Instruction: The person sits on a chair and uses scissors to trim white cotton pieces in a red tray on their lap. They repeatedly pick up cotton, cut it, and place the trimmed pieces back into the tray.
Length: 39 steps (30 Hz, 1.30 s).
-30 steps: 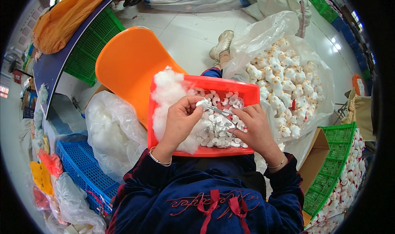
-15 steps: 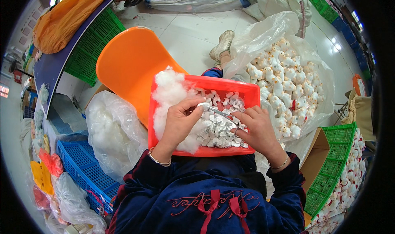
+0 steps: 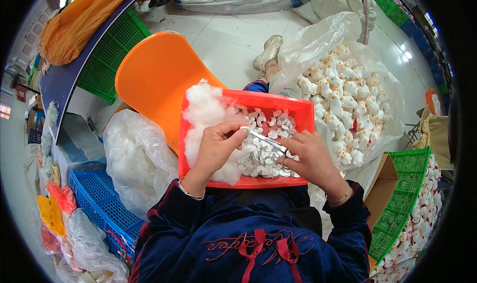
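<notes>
Between the thumb and fingers of my left hand [image 3: 222, 144] I pinch a small white fabric piece [image 3: 244, 128], mostly covered by the fingertips. My right hand [image 3: 310, 154] grips slender metal forceps [image 3: 266, 139] by their finger rings. Their tip reaches the white piece; whether it is inside cannot be made out. Both hands are above a red plastic tray [image 3: 253, 183] across my lap. Fluffy white stuffing [image 3: 202, 101] fills its left side, and many small white-and-grey fabric pieces [image 3: 268, 163] lie loose in the middle and right.
A clear bag of white stuffed toys [image 3: 343, 104] stands at the right. To the left are an orange chair [image 3: 159, 79], a bag of stuffing [image 3: 131, 156] and a blue crate [image 3: 102, 198]. A green crate [image 3: 402, 203] and cardboard box [image 3: 382, 183] stand at the lower right.
The forceps and my right hand have shifted slightly, with the fingers drawn closer around the rings. My left fingers have curled a little around the white piece.
</notes>
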Each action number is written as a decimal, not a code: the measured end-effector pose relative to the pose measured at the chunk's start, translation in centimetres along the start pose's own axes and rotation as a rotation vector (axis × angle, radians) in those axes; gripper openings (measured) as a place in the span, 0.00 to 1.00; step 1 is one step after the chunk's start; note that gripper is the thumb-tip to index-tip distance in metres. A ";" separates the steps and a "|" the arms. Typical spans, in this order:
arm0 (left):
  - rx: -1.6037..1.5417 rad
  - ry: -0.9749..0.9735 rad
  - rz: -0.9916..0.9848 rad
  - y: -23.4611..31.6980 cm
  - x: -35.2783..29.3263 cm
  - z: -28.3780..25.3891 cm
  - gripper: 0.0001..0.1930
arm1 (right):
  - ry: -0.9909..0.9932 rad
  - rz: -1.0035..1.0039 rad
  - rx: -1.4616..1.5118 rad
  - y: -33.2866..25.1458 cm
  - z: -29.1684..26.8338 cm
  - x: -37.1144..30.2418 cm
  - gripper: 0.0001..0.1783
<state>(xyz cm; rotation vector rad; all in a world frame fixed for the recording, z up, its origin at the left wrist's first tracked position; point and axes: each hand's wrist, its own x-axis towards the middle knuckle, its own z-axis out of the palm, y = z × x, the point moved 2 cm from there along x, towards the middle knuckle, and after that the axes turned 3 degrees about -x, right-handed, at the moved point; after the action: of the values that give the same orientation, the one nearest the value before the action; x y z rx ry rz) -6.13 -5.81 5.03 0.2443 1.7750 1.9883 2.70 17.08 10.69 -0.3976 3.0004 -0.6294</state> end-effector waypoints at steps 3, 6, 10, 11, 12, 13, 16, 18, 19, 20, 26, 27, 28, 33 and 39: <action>0.014 -0.012 -0.002 0.4 0.1 0.0 0.10 | -0.018 0.011 0.063 0.1 0.9 -0.1 0.21; -0.022 -0.009 0.000 0.2 0.1 -0.1 0.09 | -0.028 0.013 0.057 0.3 0.6 -0.2 0.24; -0.183 -0.013 -0.020 -0.4 0.5 -0.8 0.08 | 0.011 0.022 0.077 1.3 -1.2 -0.3 0.30; -0.218 -0.018 -0.031 -0.3 0.5 -0.8 0.08 | 0.023 0.013 0.095 1.1 -1.5 -0.1 0.30; -0.201 -0.030 -0.031 -0.2 0.5 -0.7 0.08 | 0.037 0.006 0.113 0.8 -1.7 0.0 0.30; -0.184 -0.041 -0.031 -0.2 0.4 -0.5 0.08 | 0.022 0.003 0.116 0.6 -1.5 0.2 0.30; -0.127 -0.051 -0.019 0.4 0.0 -0.1 0.08 | -0.006 -0.004 0.109 0.4 -0.8 0.6 0.29; -0.073 -0.054 -0.002 0.5 -0.1 -0.2 0.09 | -0.006 -0.005 0.084 0.7 -0.6 0.6 0.29; -0.040 -0.057 0.008 0.3 -0.1 -0.4 0.09 | -0.010 -0.015 0.084 0.7 -0.6 0.5 0.28; -0.007 -0.061 0.019 0.2 0.0 -0.6 0.09 | -0.015 -0.025 0.083 0.8 -0.6 0.5 0.27; -0.047 -0.073 0.005 0.7 0.0 -0.5 0.10 | -0.029 0.004 0.035 1.3 -0.7 0.0 0.23; -0.057 -0.071 0.006 0.7 0.0 -0.5 0.10 | -0.029 0.004 0.017 1.3 -0.7 0.0 0.23; -0.066 -0.070 0.006 0.6 0.1 -0.5 0.10 | -0.029 0.000 0.009 1.2 -0.8 -0.1 0.23; -0.013 -0.059 0.019 0.2 0.2 -0.2 0.10 | -0.066 -0.016 -0.009 0.6 -0.8 0.2 0.22; -0.055 -0.052 -0.012 -0.1 0.2 -0.1 0.08 | -0.081 -0.010 0.068 0.8 0.4 -0.2 0.25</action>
<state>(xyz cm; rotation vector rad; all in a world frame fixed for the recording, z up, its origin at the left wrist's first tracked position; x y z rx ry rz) -6.37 -5.81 4.91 0.2649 1.6839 2.0010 2.78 17.67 10.00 -0.4238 2.8931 -0.6961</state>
